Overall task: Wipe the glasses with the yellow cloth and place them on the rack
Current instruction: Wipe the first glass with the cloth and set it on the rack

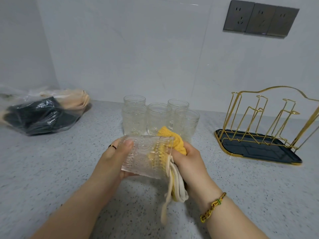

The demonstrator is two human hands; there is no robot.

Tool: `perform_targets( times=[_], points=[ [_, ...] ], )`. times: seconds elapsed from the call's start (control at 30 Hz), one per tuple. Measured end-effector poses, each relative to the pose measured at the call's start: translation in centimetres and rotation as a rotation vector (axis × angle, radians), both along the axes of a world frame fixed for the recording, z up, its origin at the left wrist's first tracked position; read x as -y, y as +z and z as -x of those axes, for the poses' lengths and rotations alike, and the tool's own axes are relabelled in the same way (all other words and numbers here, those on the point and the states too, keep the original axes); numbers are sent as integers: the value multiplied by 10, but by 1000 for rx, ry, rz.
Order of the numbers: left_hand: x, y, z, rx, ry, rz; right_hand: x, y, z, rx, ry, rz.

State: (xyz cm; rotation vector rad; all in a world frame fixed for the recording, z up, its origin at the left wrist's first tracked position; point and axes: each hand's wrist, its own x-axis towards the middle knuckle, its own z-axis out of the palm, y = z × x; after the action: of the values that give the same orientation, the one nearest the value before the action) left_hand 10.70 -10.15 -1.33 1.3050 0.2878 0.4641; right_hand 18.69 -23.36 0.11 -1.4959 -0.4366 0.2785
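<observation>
My left hand [114, 156] grips a clear embossed glass [144, 158] lying sideways above the counter, mouth pointing right. My right hand [187, 161] holds the yellow cloth [174, 141] bunched at the glass's mouth, with part of the cloth pushed inside; white cloth edges and a cord hang down below it. Behind them several more embossed glasses [158, 118] stand upright in a cluster near the wall. The gold wire rack [264, 118] on a dark tray [259, 150] stands at the right with no glass on it.
A clear plastic bag [43, 112] with dark and beige items lies at the back left on the speckled counter [69, 161]. Grey wall sockets [260, 18] sit high on the tiled wall at the right.
</observation>
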Motion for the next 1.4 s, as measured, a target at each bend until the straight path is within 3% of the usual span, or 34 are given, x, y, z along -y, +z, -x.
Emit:
perform_targets(
  times=[0.07,0.23,0.33,0.57,0.8,1.2,1.4],
  points=[
    [2,1,-1,-12,30,37,-2,-3,0,-56,-2,-20],
    [3,3,-5,-189,31,133,-1,-1,8,299,-43,-6],
    [2,1,-3,-132,27,106,0,-1,5,306,-39,3],
    [4,2,3,42,56,125,-2,-5,-2,-254,32,-169],
    [-8,5,5,70,176,184,14,13,-21,-556,-4,-403],
    [8,9,-10,33,219,8,113,17,-64,-197,-353,-142],
    [40,52,-60,74,198,-252,150,18,-81,-121,-386,-102]
  ],
)
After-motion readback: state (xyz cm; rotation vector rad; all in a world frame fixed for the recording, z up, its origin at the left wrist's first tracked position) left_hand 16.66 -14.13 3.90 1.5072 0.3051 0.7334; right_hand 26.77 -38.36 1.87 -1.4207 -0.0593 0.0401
